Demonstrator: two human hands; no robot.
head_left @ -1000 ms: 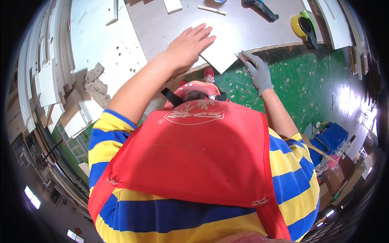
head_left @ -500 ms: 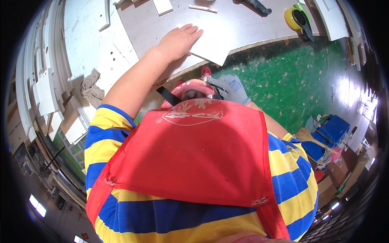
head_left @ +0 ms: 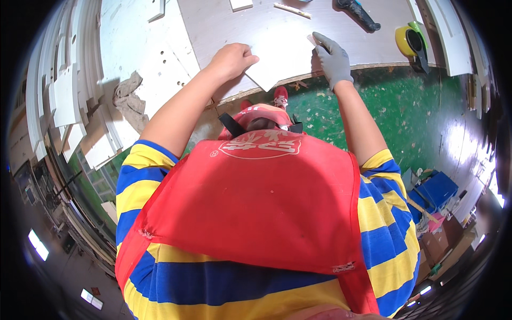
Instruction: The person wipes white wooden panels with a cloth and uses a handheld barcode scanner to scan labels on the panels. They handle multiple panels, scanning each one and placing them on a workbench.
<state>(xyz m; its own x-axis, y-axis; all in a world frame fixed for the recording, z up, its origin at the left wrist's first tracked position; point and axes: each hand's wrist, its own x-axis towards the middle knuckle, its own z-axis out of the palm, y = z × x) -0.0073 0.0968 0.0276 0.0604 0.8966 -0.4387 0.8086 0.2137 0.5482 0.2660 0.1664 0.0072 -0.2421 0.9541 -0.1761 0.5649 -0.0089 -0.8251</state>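
A white board [head_left: 280, 56] lies bright with glare on the grey worktop, one corner jutting over the front edge. My bare left hand [head_left: 233, 60] rests at the board's left side, fingers curled in against its edge. On the opposite side, my right hand [head_left: 333, 60] wears a grey glove. Its thumb and forefinger are pinched around a thin, pale, flat piece [head_left: 311, 40] by the board's right edge. Glare hides the exact kind of that piece and whether it touches the board.
A black-handled tool [head_left: 358, 15], a pale stick [head_left: 292, 10] and a yellow tape roll in a dispenser [head_left: 408, 41] lie farther back on the worktop [head_left: 373, 50]. A grey rag [head_left: 129, 98] sits at left beside stacked white panels [head_left: 64, 96]. A blue bin [head_left: 434, 189] stands at right.
My right hand has come up from beside my apron to the board's right edge, now pinching a thin piece. My left fingers have curled from flat, and the board's near corner has shifted left.
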